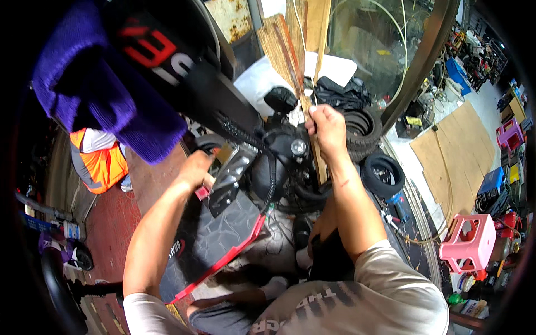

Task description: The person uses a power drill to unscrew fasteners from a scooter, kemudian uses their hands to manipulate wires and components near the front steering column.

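An electric scooter stands in front of me, with a black stem (223, 97) and a grey crack-patterned deck (215, 240) edged in red. My left hand (195, 172) is closed beside a shiny metal bracket (234, 166) at the front of the deck. A small red piece (202, 192) shows at its fingers; its kind is unclear. To the right of the stem, my right hand (328, 127) is raised with its fingers pinched together. Whatever they hold is too small to name. Between the hands are the scooter's black, round front parts (271, 167).
A purple towel (100, 89) hangs over the scooter's upper end. Black tires (382, 175) lie right of my right forearm, near wooden boards (279, 50). Further right are flattened cardboard (458, 159) and a pink stool (468, 243). A person in an orange vest (103, 164) is at left.
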